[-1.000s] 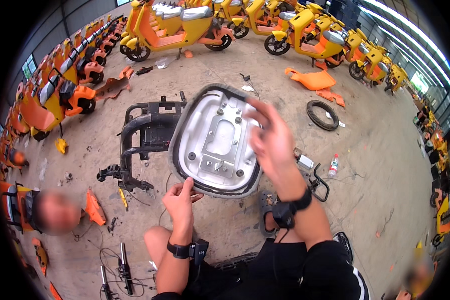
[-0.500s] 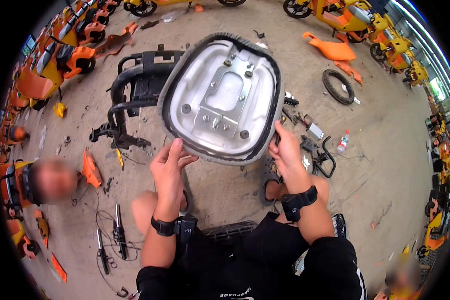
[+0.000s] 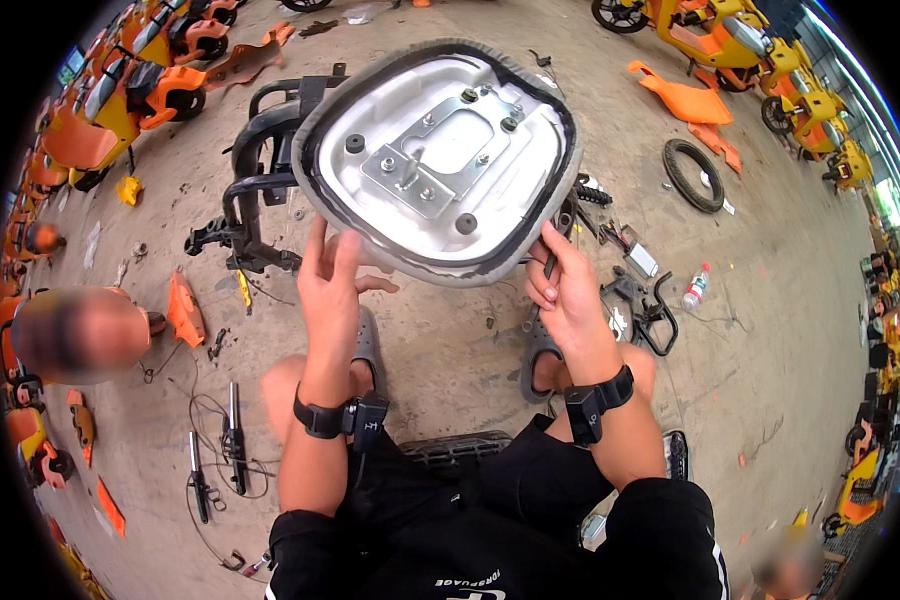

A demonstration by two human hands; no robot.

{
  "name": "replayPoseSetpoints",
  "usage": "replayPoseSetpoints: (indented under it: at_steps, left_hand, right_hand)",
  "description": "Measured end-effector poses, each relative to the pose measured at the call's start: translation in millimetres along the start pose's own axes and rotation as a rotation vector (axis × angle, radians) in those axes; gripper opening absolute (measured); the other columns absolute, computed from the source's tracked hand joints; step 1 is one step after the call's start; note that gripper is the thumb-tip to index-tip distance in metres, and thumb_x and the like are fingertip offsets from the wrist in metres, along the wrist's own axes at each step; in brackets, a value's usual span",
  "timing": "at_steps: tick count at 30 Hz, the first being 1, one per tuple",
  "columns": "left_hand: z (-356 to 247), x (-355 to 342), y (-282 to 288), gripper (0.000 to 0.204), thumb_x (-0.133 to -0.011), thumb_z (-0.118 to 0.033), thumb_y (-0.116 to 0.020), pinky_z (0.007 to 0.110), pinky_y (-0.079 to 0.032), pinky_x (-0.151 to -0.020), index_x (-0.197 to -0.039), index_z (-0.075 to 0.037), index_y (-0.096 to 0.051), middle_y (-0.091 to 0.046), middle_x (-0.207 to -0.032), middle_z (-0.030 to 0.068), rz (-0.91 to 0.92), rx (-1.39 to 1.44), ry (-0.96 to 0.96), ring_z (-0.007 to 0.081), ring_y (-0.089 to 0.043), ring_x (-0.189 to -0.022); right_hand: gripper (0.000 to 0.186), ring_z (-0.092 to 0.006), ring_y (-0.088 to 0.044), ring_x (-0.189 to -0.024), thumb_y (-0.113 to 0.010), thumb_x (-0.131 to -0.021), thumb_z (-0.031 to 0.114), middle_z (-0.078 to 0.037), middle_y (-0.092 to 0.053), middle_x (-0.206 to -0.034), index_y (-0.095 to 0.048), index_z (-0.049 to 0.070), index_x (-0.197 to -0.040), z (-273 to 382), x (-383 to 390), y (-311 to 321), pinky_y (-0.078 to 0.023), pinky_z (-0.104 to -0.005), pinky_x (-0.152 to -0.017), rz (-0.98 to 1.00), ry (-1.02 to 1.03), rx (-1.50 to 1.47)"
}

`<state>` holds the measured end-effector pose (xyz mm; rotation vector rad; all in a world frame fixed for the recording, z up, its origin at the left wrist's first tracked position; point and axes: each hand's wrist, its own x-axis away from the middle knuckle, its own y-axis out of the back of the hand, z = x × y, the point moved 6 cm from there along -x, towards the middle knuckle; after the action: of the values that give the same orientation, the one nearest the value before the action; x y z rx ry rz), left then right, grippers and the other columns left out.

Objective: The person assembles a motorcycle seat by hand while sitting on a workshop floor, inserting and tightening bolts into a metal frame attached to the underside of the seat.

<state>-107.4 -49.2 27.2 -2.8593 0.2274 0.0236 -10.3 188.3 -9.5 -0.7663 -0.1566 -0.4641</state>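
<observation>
Decent gap on the near side of the upturned seat (image 3: 450, 150), between left hand (image 3: 332, 285) and right hand (image 3: 567, 295), down to the floor (image 3: 440, 350). Kinda blocked far left by that chunky black frame (image 3: 255, 145). Messy on the right: bent black bar (image 3: 667, 307), then bottle (image 3: 697, 286), tyre (image 3: 678, 185) farther off. Roomier past those, tbh.

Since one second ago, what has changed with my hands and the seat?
The seat turned clockwise in the picture. Your right hand came from over its right side to take its lower right edge. Your left hand stays by the lower left edge; its grip is unclear. On the floor, the frame, tyre and bottle stayed put.
</observation>
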Motion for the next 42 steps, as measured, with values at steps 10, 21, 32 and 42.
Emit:
replayPoseSetpoints:
  at_steps: [10,21,32,42]
  left_hand:
    - [43.6,35.6,-22.0,0.05,-0.091,-0.028,-0.07,0.028,-0.056,-0.05,-0.118,0.008,-0.048,-0.062,-0.093,0.0116,0.132,-0.009,0.173,0.0155,-0.063,-0.07]
    - [53.4,37.6,-26.3,0.05,-0.093,-0.04,-0.065,0.026,-0.053,-0.049,-0.092,0.011,-0.067,-0.069,-0.082,0.0113,0.183,-0.025,0.305,0.011,-0.06,-0.064]
    - [59.3,51.6,-31.9,0.043,-0.095,-0.033,-0.064,0.028,-0.055,-0.052,-0.103,0.009,-0.061,-0.067,-0.09,0.0116,0.157,0.145,0.363,0.0138,-0.063,-0.07]
    - [49.1,50.1,-30.1,0.034,-0.098,-0.023,-0.06,0.028,-0.056,-0.058,-0.11,0.008,-0.055,-0.064,-0.096,0.012,0.204,0.161,0.351,0.0177,-0.066,-0.082]
  right_hand:
    - [0.021,-0.0057,-0.033,-0.043,-0.052,-0.102,0.026,0.003,-0.049,-0.077,-0.053,0.009,-0.089,-26.5,-8.3,3.3,-0.022,-0.0211,-0.037,-0.043,-0.048,-0.035]
    - [0.046,-0.0109,-0.056,-0.098,-0.059,-0.098,0.023,-0.006,-0.064,-0.109,-0.053,-0.006,-0.133,24.2,-8.4,48.9,-0.041,-0.0244,-0.092,-0.388,0.41,0.747]
    - [0.02,-0.022,-0.058,-0.081,-0.067,-0.086,0.01,-0.008,-0.067,-0.085,-0.074,0.005,-0.105,48.1,-6.5,-126.5,-0.046,-0.0297,-0.076,0.281,0.841,1.423]
    - [0.013,-0.0239,-0.055,-0.084,-0.07,-0.079,0.011,-0.004,-0.064,-0.085,-0.075,0.012,-0.091,35.0,-29.4,-137.7,-0.039,-0.0349,-0.079,0.532,0.846,1.499]
